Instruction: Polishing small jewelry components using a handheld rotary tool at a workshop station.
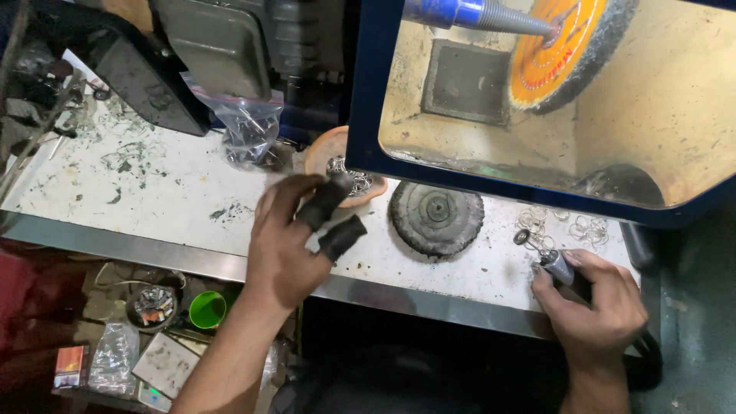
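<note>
My left hand [295, 234] hovers above the white worktop [176, 192], two fingers wrapped in black finger guards, holding nothing that I can see. It is just in front of an orange bowl [326, 149] filled with small metal rings. My right hand [594, 303] rests near the bench's front edge and grips a dark rod-shaped tool [558, 266] whose tip points at a scatter of loose metal rings [563, 226]. A worn black buffing wheel [437, 217] lies flat between the hands.
A blue-framed polishing box [368, 92] holds a tapered spindle [491, 17] with an orange-centred buffing wheel [567, 50]. A clear bag of rings [249, 130] sits by dark machinery at the back. A green cup [207, 308] and clutter lie under the bench.
</note>
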